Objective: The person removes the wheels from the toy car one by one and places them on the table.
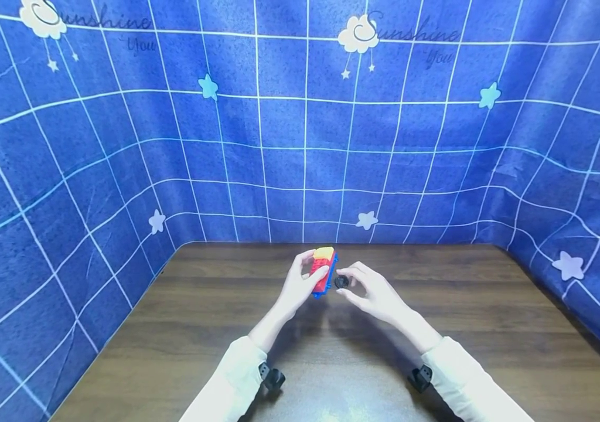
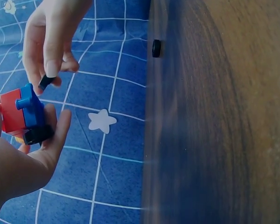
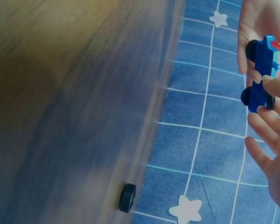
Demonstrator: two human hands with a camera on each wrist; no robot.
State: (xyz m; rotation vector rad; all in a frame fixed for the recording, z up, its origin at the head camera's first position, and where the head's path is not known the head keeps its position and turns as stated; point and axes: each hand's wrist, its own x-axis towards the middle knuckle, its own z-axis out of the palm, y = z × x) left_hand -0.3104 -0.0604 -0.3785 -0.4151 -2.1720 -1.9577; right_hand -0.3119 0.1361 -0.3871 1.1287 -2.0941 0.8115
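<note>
My left hand (image 1: 296,286) grips a toy car (image 1: 322,285) above the table, its thumb lying across the body. Red and yellow blocks sit on the car's blue base (image 3: 260,91). Two black wheels show on one side of that base in the right wrist view, one the upper wheel (image 3: 252,50). Between thumb and fingers my right hand (image 1: 379,294) pinches a small black wheel (image 1: 341,281) close beside the blue base. Fingers partly hide this wheel in the right wrist view, so whether it touches the car I cannot tell.
Another black wheel (image 2: 156,48) stands on edge on the brown wooden table (image 1: 215,328), near its border; in the head view it cannot be seen. A blue gridded cloth (image 1: 279,123) with stars and clouds hangs around the back and sides.
</note>
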